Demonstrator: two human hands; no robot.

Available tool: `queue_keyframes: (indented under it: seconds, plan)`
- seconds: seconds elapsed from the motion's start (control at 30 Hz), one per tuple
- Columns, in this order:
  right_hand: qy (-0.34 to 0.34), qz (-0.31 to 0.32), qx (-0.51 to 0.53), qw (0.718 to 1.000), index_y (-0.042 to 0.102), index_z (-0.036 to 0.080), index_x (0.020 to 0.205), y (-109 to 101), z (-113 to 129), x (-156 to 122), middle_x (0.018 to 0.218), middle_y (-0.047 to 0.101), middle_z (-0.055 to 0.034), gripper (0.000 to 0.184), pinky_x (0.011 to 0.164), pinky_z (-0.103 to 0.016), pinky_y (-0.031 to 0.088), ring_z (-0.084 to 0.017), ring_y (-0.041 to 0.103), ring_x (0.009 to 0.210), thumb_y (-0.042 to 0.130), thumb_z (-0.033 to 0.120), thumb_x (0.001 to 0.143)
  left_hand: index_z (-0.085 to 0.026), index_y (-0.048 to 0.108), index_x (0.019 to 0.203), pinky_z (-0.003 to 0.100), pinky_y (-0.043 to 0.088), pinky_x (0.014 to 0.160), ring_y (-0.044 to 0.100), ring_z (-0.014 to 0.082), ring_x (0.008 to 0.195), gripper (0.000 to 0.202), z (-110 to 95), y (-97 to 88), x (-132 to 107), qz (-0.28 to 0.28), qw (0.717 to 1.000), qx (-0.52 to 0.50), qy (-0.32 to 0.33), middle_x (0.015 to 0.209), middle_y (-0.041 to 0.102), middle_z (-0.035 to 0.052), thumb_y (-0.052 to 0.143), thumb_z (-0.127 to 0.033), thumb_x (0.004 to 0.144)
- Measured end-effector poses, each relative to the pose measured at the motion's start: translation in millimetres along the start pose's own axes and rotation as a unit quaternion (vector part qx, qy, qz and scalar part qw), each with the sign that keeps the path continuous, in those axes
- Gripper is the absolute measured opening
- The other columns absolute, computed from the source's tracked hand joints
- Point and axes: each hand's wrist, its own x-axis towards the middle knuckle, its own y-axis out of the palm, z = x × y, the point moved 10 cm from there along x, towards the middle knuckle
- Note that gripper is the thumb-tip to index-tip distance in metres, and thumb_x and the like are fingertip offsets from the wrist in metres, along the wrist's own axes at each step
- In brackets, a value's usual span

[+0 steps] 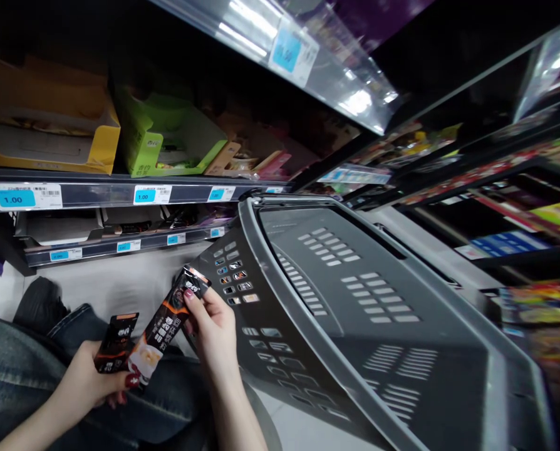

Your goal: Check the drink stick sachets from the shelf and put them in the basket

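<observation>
My left hand (89,379) is closed round the lower ends of two black and orange stick sachets, with a short sachet (118,341) showing at the left. My right hand (212,329) pinches the top end of the long sachet (167,322), which slants up to the right between both hands. A large grey plastic shopping basket (355,351) stands tilted just right of my right hand, and no goods show inside it. My denim-clad legs (21,376) lie below the hands.
Store shelves with blue price tags (26,197) hold a yellow display box (49,125) and a green display box (167,141). More stocked shelves (519,188) run along the right. A pale floor (120,282) lies under the shelves.
</observation>
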Motion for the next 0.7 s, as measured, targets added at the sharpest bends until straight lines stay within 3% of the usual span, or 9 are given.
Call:
queue_keyframes:
  seconds: [0.1, 0.37, 0.6, 0.7]
  plan:
    - [0.001, 0.001, 0.009, 1.0, 0.06, 0.014, 0.078, 0.9, -1.2, -0.6, 0.053, 0.044, 0.0063, 0.028, 0.037, -0.019, 0.023, -0.004, 0.031, 0.039, 0.069, 0.039, 0.069, -0.014, 0.06, 0.05, 0.02, 0.035, 0.035, 0.05, 0.0123, 0.033, 0.025, -4.0, -4.8, -0.6, -0.031, 0.999, 0.023, 0.013, 0.036, 0.057, 0.0012, 0.083, -0.022, 0.046]
    - [0.006, 0.004, 0.022, 1.0, 0.061, 0.014, 0.087, 0.2, -4.8, -1.2, 0.053, 0.043, 0.0072, 0.031, 0.037, -0.02, 0.022, -0.004, 0.029, 0.038, 0.069, 0.038, 0.07, -0.014, 0.059, 0.046, 0.021, 0.031, 0.034, 0.044, 0.0105, 0.03, 0.025, -7.6, -3.5, -2.0, -0.026, 0.999, 0.025, 0.022, 0.035, 0.054, 0.0009, 0.082, -0.026, 0.048]
    - [0.009, 0.007, 0.047, 0.999, 0.063, 0.014, 0.093, 2.1, -2.2, -1.8, 0.055, 0.044, 0.0067, 0.034, 0.037, -0.019, 0.02, -0.003, 0.03, 0.04, 0.071, 0.037, 0.07, -0.016, 0.059, 0.045, 0.022, 0.031, 0.034, 0.046, 0.0124, 0.031, 0.029, -4.7, -1.5, -1.6, 0.002, 0.999, 0.037, 0.028, 0.035, 0.056, 0.0019, 0.083, -0.032, 0.049]
    - [0.014, 0.014, 0.104, 0.994, 0.064, 0.016, 0.093, 3.9, -1.0, -2.0, 0.057, 0.044, 0.0063, 0.039, 0.036, -0.017, 0.018, -0.003, 0.028, 0.041, 0.076, 0.04, 0.065, -0.015, 0.059, 0.048, 0.019, 0.03, 0.034, 0.043, 0.0098, 0.029, 0.037, -1.4, 3.0, -3.6, 0.034, 0.998, -0.037, 0.025, 0.032, 0.053, 0.0007, 0.083, -0.043, 0.049]
